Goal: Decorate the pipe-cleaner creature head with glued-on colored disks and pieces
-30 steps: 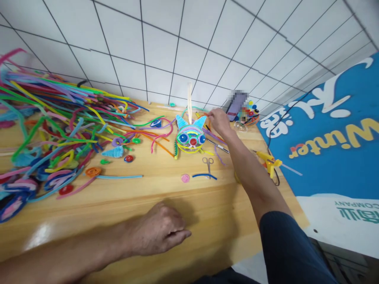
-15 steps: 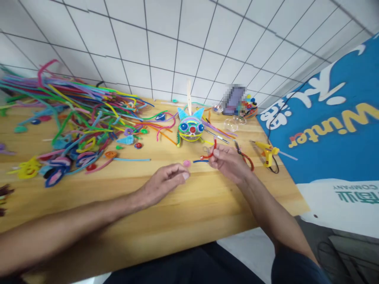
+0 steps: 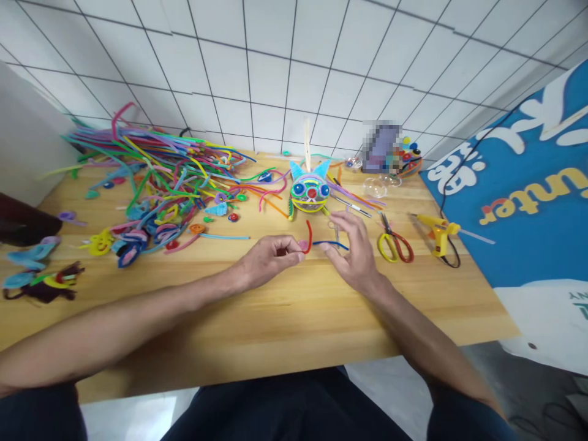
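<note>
My left hand (image 3: 274, 256) pinches the lower end of a bent red pipe cleaner (image 3: 309, 233), which curves upward from the fingertips. To its right, my right hand (image 3: 353, 250) has its thumb and fingers apart, with nothing gripped in it. A short blue pipe cleaner (image 3: 339, 244) lies on the table between the hands, partly hidden by the right one. Just past the left fingertips is a small pink disc (image 3: 303, 244), partly covered. Beyond both hands stands a round cat-like figure (image 3: 310, 195) with blue ears, blue eyes and a red nose.
Scissors (image 3: 395, 242) with yellow and red handles lie right of my right hand. Farther right rests a yellow glue gun (image 3: 438, 233) with its cord. A heap of coloured pipe cleaners (image 3: 160, 159) covers the back left. Clear plastic half-spheres (image 3: 375, 187) sit at the back right.
The red pipe cleaner has passed from my right hand to my left. My right hand has opened and let go of it. The view has turned somewhat to the left.
</note>
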{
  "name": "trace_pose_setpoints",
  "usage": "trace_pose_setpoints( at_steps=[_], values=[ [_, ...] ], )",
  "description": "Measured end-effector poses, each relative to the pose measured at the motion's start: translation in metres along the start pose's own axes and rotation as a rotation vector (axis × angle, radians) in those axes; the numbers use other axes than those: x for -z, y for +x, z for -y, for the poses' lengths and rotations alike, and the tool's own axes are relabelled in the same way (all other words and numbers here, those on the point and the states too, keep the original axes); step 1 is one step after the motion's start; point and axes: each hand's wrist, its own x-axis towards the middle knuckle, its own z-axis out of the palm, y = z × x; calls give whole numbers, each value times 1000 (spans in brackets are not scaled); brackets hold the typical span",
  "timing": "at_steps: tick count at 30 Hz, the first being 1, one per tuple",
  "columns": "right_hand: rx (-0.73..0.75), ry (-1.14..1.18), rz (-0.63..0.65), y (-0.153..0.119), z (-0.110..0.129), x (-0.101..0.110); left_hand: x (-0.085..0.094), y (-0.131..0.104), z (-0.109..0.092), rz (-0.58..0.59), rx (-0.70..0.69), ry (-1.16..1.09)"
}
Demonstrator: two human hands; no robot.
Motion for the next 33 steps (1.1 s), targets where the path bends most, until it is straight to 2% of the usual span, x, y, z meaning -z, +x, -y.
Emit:
trace_pose_setpoints(
  at_steps=[2, 3, 7, 10, 16, 19, 22, 24, 26, 30, 33],
  values=[
    [191, -141, 46, -1, 0, 1, -1, 2, 3, -29, -24, 29],
    [241, -176, 86, -2, 0, 1, -2, 3, 5, -33, -34, 35],
    [261, -225, 151, -1, -5, -8, -7, 2, 12, -54, -71, 13],
    [231, -147, 169, -4, -9, -15, -9, 0, 19, -104, -86, -39],
    [4, 117, 237, -15, -1, -27, -13, -5, 29, -230, -64, -165],
    [-230, 289, 243, -18, 8, -35, -18, -7, 27, -281, -41, -221],
    [-505, 563, 280, -19, 14, -42, -23, -7, 26, -319, -25, -255],
    [-605, 691, 308, -19, 15, -43, -22, -7, 26, -302, -12, -261],
    [-627, 697, 324, -17, 12, -40, -16, -5, 26, -222, 9, -248],
    [-529, 543, 368, -12, 5, -27, 0, -2, 27, -32, 17, -98],
    [-433, 442, 396, -12, 2, -23, 6, -2, 29, -1, -47, 45]
  ],
)
